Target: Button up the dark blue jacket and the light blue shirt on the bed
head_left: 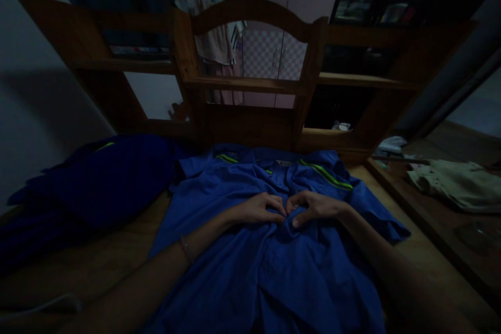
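A blue short-sleeved shirt [219, 209] with yellow-green stripes on its chest lies spread on the wooden desk, collar toward the back. My left hand [262, 207] pinches the front placket near mid-chest, thumb and fingers closed on the cloth. Close beside it, my right hand [313, 206] grips the other side of the placket, its fingers curled. The fabric bunches up between both hands. Any button there is hidden by my fingers. Below the hands the shirt front hangs partly apart.
Dark blue clothing [105, 182] is heaped at the left on the desk [117, 266]. A wooden shelf [250, 83] rises behind the shirt. Light folded cloth [457, 182] lies on a surface to the right. A white cable [58, 300] runs at the lower left.
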Available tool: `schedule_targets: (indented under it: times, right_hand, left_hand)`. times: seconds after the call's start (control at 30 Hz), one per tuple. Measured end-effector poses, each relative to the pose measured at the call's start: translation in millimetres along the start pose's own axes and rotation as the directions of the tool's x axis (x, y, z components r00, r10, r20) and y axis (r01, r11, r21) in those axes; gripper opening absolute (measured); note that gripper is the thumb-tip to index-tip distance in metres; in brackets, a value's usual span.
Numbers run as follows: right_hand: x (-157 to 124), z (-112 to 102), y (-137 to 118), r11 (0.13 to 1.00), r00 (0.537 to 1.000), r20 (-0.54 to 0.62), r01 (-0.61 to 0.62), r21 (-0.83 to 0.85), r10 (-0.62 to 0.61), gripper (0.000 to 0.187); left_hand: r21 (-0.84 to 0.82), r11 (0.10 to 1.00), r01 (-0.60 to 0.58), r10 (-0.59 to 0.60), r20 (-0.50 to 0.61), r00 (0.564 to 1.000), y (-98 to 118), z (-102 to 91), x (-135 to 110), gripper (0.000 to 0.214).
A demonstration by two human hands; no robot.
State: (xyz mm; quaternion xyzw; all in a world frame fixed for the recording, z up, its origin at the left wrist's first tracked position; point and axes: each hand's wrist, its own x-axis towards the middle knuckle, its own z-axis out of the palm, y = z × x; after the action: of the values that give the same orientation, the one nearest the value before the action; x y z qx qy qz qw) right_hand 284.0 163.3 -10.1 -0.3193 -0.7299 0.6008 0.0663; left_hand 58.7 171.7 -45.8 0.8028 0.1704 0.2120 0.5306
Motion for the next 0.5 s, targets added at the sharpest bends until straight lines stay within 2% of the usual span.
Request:
schedule_targets:
  times: [0.1, 0.2, 0.37, 0.5]
  right_hand:
    - [-1.1, 0.2, -0.8, 1.0, 0.999, 0.039, 0.012, 0.008, -0.013, 0.04]
    - [-3.0, 1.9, -0.6, 1.0, 1.0, 0.012, 0.007, -0.008, -0.007, 0.041]
    - [-4.7, 3.0, 2.6, 0.988, 0.989, -0.13, 0.049, -0.146, -0.068, 0.037]
    - [-3.1, 6.0, 6.1, 0.957, 0.937, -0.313, 0.068, -0.282, -0.158, 0.032]
  left_hand:
    - [-0.005, 1.0, -0.001, 0.001, 0.014, 1.0, 0.2, 1.5, 0.4, 0.022]
    - [-0.011, 1.0, 0.023, -0.023, 0.004, 1.0, 4.0, 2.4, -0.6, 0.023]
    - [0.067, 0.996, 0.064, -0.061, -0.041, 0.997, 7.9, 2.5, -1.1, 0.023]
    - [0.162, 0.983, 0.085, -0.061, -0.148, 0.987, 0.7, 0.7, 1.0, 0.022]
